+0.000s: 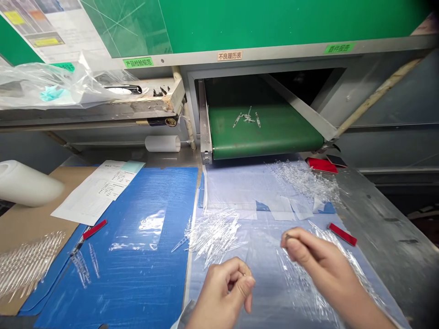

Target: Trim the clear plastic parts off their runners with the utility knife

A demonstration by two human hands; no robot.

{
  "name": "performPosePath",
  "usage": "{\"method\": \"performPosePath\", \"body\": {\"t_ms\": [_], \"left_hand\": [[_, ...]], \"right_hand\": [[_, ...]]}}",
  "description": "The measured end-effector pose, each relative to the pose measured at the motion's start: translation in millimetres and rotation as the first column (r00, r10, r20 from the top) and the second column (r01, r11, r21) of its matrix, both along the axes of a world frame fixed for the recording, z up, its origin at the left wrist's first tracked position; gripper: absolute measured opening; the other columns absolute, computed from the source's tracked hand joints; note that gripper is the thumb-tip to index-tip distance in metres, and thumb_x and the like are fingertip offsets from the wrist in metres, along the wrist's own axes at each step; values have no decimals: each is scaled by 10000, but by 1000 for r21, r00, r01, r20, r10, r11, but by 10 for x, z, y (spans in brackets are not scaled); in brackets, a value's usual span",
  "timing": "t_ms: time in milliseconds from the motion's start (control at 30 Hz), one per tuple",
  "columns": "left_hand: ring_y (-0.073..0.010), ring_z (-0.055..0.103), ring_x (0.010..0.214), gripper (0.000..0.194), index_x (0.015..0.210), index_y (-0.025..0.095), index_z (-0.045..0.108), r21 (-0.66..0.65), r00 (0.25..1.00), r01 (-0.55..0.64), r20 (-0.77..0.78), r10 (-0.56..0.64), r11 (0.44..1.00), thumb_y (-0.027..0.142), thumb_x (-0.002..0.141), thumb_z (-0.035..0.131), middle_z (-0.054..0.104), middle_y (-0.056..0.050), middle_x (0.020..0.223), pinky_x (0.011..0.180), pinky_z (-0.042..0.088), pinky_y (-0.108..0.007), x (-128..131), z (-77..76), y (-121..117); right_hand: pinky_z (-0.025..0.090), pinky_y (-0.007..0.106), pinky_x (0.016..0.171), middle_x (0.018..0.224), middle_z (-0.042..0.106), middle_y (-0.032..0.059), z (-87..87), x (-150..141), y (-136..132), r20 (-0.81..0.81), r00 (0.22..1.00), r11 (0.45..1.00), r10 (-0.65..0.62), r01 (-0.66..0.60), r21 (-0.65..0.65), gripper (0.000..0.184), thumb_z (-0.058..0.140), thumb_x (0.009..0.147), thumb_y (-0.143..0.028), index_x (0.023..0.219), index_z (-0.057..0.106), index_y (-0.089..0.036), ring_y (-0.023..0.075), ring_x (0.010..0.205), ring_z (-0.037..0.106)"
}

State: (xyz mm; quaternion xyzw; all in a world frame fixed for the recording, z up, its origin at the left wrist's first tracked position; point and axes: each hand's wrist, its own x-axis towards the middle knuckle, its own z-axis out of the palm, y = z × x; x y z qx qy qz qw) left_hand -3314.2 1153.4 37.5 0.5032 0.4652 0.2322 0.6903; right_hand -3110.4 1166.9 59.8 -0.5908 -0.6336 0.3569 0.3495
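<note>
My left hand (226, 290) is closed, thumb against curled fingers, low in the middle above the pale work surface (262, 256). Whatever it may pinch is too small to make out. To the right, my right hand (317, 258) is also closed, thumb and forefinger pressed together; anything between them cannot be made out. Just beyond my left hand lies a pile of slim clear plastic pieces (216, 233). More clear pieces (305, 288) are spread beneath and beside my right hand. A looser heap of clear pieces (305, 178) sits farther back on the right.
A green conveyor belt (267, 137) carries several clear pieces at the back. On the left are a blue board (147, 283), papers (99, 192), a white roll (27, 185) and a row of clear pieces (30, 265) on cardboard. A red strip (343, 234) lies right.
</note>
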Motion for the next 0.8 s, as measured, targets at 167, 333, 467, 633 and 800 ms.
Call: {"method": "performPosePath", "body": {"t_ms": [167,333,467,633,800], "left_hand": [[-104,410,482,349,703,173,490,-34,998,-8,69,10,999,503,817,513,504,19,502,512,284,-229,22,6,16],[-104,413,489,279,657,185,457,51,996,-80,-39,82,996,397,837,483,459,37,504,516,298,-228,-60,-71,60],[-94,304,478,370,559,209,306,371,911,-62,-357,204,926,359,891,373,295,63,501,482,218,-236,-266,-304,218],[-124,479,507,344,609,210,399,613,578,352,-737,351,707,272,935,310,486,27,536,516,296,-231,-436,-643,432],[-186,611,608,252,721,200,521,554,445,476,-821,356,682,136,895,350,628,-30,635,529,358,-247,-392,-834,523]], "right_hand": [[339,225,458,579,475,-43,-83,-239,-66,84,989,990,123,-116,-86,187,483,867,-325,713,513,-222,109,497,423],[375,235,475,655,571,-20,-158,-1,-9,218,970,993,110,-100,-58,159,423,820,-216,756,567,-236,129,526,496],[393,252,465,622,592,-4,-251,614,206,447,894,997,-27,57,-54,141,413,734,-208,648,523,-226,160,534,541],[378,293,495,535,569,22,-343,1269,662,655,743,986,-138,162,24,187,423,774,-208,601,488,-240,191,504,543],[368,295,528,811,619,98,-649,1423,1187,746,665,999,-41,31,26,127,468,753,-114,743,568,-193,212,618,593]]}}
